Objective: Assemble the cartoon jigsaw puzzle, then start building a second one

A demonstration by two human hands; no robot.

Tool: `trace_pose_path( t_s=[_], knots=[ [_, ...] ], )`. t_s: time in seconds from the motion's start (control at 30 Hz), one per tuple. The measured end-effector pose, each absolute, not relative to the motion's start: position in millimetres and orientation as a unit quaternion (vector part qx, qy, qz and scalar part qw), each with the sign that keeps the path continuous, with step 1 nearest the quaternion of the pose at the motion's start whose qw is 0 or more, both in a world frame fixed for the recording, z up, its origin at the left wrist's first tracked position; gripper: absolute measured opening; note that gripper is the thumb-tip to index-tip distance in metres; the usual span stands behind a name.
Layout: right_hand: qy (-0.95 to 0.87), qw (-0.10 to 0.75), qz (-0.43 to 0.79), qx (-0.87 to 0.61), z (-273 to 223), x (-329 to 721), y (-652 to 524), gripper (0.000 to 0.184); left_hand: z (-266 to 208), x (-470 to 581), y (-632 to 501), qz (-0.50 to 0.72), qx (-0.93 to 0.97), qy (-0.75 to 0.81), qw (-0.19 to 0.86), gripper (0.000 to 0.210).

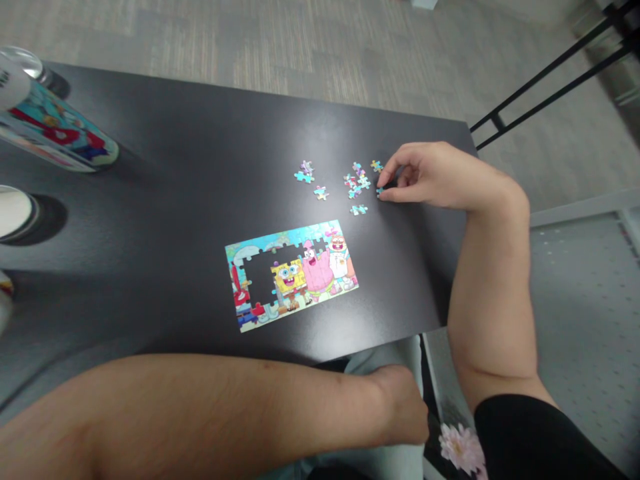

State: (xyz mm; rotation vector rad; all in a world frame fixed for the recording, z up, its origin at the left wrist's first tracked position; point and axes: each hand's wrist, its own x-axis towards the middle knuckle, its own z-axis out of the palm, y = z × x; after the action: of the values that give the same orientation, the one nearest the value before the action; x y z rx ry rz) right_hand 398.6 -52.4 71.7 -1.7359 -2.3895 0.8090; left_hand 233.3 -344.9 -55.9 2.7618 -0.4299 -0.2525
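dark grey desk (175, 153), bright cardboard — a person's right hand (425, 173) works the far right of the surface, its grip closed lightly on a small blue piece (380, 192) between thumb and forefinger; whether the piece has left the desk cannot be told. other fingers curl toward the palm. a clump of loose pieces (363, 181) lies just left of the fingertips, with a yellowish piece (377, 165) near the forefinger. the cartoon puzzle (320, 270) lies flat nearer the person, its border joined, an irregular gap showing dark desk left of the yellow figure. the left hand (403, 403) rests low over the lap, well apart from the puzzle; its fingers are turned from view, so its hold cannot be told. a printed canister (65, 127) stands at far left.

such a thin piece likely handles best pinched by opposite edges and raised straight up — a sideways drag could nudge its neighbours, and a firm squeeze might bend a tab.
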Motion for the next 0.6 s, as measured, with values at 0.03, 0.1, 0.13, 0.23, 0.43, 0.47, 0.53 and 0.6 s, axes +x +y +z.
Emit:
trace_pose_path(
  t_s=[0.03, 0.1, 0.13, 0.23, 0.43, 0.47, 0.53, 0.6],
  knots=[
    [-0.783, 0.042, 0.264, -0.561, 71.6, 399.0, -52.2, 0.013, -56.9, 233.6, -346.2, -0.086, 0.971, -0.150, 0.167, 0.028],
    [-0.785, 0.039, 0.266, -0.558, 71.8, 398.8, -52.0, 0.014, -58.9, 233.4, -348.2, -0.080, 0.971, -0.149, 0.169, 0.029],
    [-0.783, 0.037, 0.267, -0.560, 72.0, 398.2, -52.0, 0.014, -59.8, 233.2, -348.7, -0.076, 0.971, -0.149, 0.170, 0.029],
    [-0.774, 0.033, 0.270, -0.571, 72.8, 395.5, -52.4, 0.016, -61.1, 232.3, -348.6, -0.073, 0.972, -0.150, 0.168, 0.028],
    [-0.762, 0.030, 0.299, -0.574, 72.4, 393.1, -53.7, 0.023, -59.3, 232.1, -348.3, -0.073, 0.975, -0.148, 0.148, 0.029],
    [-0.761, 0.033, 0.302, -0.573, 72.6, 394.2, -53.9, 0.026, -59.3, 232.2, -348.9, -0.069, 0.977, -0.145, 0.143, 0.030],
    [-0.761, 0.046, 0.300, -0.573, 74.1, 398.5, -54.1, 0.032, -60.2, 232.6, -350.5, -0.055, 0.981, -0.135, 0.132, 0.034],
    [-0.760, 0.056, 0.284, -0.582, 76.5, 404.8, -54.2, 0.037, -61.8, 233.0, -352.3, -0.036, 0.987, -0.105, 0.113, 0.042]
  ],
)
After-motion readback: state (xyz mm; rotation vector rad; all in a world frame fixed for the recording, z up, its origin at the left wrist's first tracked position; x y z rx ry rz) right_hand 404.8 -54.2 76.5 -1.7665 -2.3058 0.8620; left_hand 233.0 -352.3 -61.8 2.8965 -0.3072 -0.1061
